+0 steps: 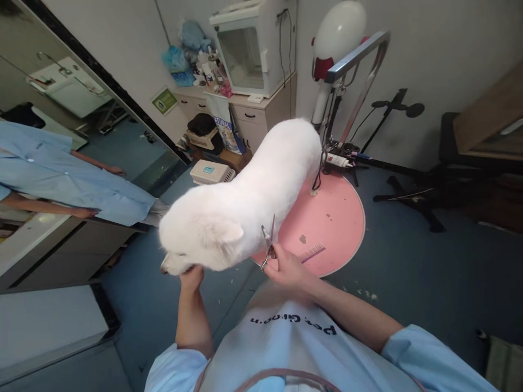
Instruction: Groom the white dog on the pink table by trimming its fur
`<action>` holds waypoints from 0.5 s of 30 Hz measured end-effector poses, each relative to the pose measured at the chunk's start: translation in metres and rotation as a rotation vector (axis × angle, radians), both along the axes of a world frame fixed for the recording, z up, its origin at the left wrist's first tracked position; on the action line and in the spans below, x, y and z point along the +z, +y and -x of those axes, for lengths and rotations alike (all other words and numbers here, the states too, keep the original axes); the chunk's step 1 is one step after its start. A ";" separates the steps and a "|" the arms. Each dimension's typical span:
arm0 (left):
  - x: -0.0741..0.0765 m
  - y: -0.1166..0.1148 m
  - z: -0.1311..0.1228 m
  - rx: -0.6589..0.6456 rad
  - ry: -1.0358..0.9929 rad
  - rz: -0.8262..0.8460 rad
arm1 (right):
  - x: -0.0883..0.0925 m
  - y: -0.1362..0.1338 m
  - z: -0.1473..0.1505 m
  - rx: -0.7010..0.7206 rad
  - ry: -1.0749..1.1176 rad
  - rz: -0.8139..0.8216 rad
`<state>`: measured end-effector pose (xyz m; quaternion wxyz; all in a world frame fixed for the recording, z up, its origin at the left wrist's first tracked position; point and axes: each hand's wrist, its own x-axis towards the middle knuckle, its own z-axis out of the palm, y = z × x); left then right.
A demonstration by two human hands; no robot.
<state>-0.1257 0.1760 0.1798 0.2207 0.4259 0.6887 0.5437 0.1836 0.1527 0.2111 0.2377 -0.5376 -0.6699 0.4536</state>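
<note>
A white fluffy dog stands on a round pink grooming table, its head toward the left. My left hand is under the dog's jaw and supports it; most of its fingers are hidden by the fur. In my right hand is a pair of scissors, its blades spread apart and pointing up, close to the fur of the dog's chest and shoulder. A purple comb lies on the table just beyond my right hand.
Behind the table's far edge rises a metal grooming arm beside a white dryer. A dark strap hangs by the dog's hind legs. Another person in a light blue smock is at the left. Pet carriers stand behind the dog.
</note>
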 end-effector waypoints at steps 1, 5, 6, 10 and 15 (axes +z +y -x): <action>0.002 0.000 -0.001 0.003 -0.008 -0.021 | -0.001 0.004 -0.005 -0.004 -0.018 0.012; 0.010 0.000 -0.008 -0.002 -0.032 -0.082 | -0.005 0.019 -0.018 -0.006 -0.079 -0.005; 0.011 0.000 -0.009 -0.003 -0.019 -0.087 | -0.006 0.022 -0.020 -0.015 -0.100 -0.020; 0.013 -0.001 -0.009 -0.017 0.047 -0.085 | -0.013 0.032 -0.024 -0.039 -0.223 -0.005; 0.017 -0.002 -0.007 -0.044 0.139 -0.049 | -0.018 0.044 -0.036 -0.039 -0.306 -0.102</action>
